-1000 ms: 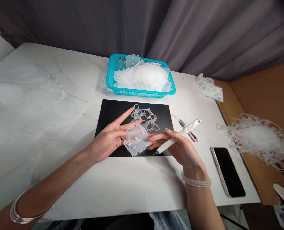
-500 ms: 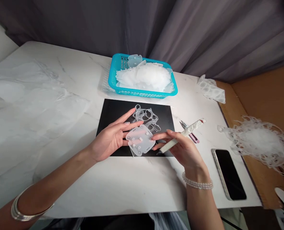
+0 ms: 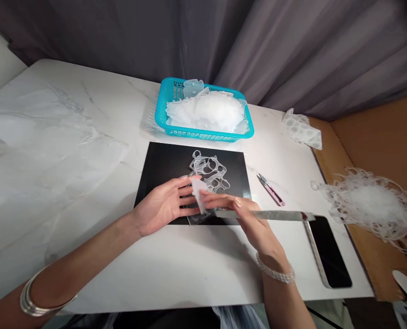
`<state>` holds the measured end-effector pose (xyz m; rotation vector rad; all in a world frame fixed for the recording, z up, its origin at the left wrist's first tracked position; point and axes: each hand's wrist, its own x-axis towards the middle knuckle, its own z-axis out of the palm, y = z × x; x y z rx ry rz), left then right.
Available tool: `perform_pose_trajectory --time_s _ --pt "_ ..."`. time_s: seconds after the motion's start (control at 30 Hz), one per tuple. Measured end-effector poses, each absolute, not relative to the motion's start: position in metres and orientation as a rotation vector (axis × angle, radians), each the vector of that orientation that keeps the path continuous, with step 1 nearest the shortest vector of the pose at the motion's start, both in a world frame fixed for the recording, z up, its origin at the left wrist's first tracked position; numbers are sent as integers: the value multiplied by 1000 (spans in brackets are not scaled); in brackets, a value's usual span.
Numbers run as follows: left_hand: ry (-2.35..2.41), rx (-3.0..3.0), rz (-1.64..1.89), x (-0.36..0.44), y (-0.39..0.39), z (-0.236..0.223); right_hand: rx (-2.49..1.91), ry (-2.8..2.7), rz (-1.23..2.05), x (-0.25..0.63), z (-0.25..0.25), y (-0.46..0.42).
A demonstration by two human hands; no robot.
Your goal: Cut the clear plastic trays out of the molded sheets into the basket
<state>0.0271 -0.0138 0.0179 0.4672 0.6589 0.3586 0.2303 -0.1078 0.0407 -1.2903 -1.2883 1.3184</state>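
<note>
A small translucent silicone piece (image 3: pixel 198 195) stands on edge over the near part of a black mat (image 3: pixel 162 164). My left hand (image 3: pixel 162 204) holds it from the left with curled fingers. My right hand (image 3: pixel 239 214) touches the piece with its fingertips and also grips a slim pearly-handled craft knife (image 3: pixel 268 214), which lies level and points left. A tangle of clear silicone trimmings (image 3: pixel 210 172) lies on the mat just beyond the piece.
A turquoise basket (image 3: pixel 162 107) heaped with translucent pieces stands behind the mat. Small pink snips (image 3: pixel 271 190) and a phone (image 3: pixel 329 251) lie to the right. A folded silicone sheet (image 3: pixel 301 129) sits far right. A heap of trimmings (image 3: pixel 370 203) rests on brown cardboard (image 3: pixel 385 137).
The silicone piece turned from lying flat to standing on edge between both hands. The knife swung from slanting up-right to lying level, and my right hand dropped lower.
</note>
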Motion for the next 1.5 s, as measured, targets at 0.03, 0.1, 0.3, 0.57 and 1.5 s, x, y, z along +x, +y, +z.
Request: perform_pose_trajectory --time_s 0.03,0.1,0.3,0.57,1.5 --pt "675 459 357 28 -14 18 -1254 -1252 1362 230 41 -108" --pt "691 455 373 29 -15 19 -1177 -1108 1350 232 41 -107" --pt "744 760 493 22 -17 20 -1128 -694 1114 248 36 -97" --pt "1055 2173 1157 47 89 59 -1116 -508 1112 245 31 -91" --pt "892 2904 385 30 51 -12 -1471 -1119 860 252 -1 -112"
